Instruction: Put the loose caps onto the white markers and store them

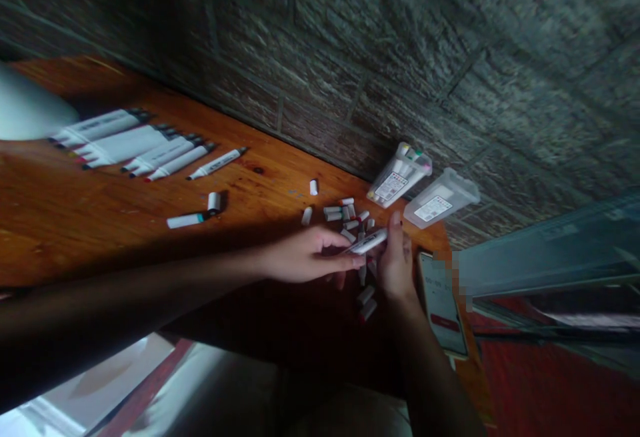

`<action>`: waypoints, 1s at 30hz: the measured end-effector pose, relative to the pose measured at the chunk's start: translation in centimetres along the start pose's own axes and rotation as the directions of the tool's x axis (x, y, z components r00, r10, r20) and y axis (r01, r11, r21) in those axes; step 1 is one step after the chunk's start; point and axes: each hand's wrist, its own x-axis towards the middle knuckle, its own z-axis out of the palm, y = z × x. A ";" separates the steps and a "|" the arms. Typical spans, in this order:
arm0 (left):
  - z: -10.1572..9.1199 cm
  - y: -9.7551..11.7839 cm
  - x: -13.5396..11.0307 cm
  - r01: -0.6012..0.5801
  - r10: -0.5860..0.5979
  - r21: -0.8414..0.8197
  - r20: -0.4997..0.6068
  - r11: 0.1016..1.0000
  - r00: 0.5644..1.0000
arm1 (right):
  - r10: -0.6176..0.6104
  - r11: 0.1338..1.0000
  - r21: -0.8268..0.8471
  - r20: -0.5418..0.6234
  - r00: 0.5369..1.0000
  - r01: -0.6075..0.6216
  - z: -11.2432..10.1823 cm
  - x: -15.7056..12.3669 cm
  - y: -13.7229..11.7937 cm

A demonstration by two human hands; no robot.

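A white marker is held slantwise between my two hands, above a scatter of loose caps. My right hand closes on its upper right end, thumb up along it. At the lower left end, the fingers of my left hand pinch round the marker; its tip there is hidden. Below and behind the hands lie several white marker caps, some with coloured ends. Farther left, several uncapped markers lie side by side in a slanted row, with a single marker at the row's right end.
Against the stone-patterned wall stand a clear case with markers and a second clear case. A phone lies by the right edge of the wooden table. Two caps rest left of my hands. A white rounded object is far left.
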 end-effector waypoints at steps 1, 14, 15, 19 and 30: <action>0.1 -0.1 0.0 0.004 -0.004 -0.014 0.012 1.000 1.000 | -0.020 0.999 -0.034 0.006 1.000 0.021 0.0 0.0 -0.1; -0.4 0.1 -0.1 0.002 -0.003 0.009 0.093 1.000 0.996 | -0.016 0.989 -0.147 -0.058 0.998 0.007 0.2 -0.2 -0.9; -0.3 0.0 -0.1 -0.006 0.005 0.008 0.094 1.000 0.996 | -0.013 0.989 -0.149 -0.069 0.998 0.003 0.1 -0.2 -0.8; 0.2 -0.2 -0.1 -0.020 0.019 0.024 0.069 1.000 0.997 | 0.024 0.981 -0.189 -0.068 0.997 -0.037 -0.1 0.1 -0.7; 0.4 0.9 -0.5 0.037 -0.023 -0.175 0.077 0.984 0.997 | 0.093 0.979 -0.170 -0.123 0.988 -0.113 0.8 -0.8 -1.8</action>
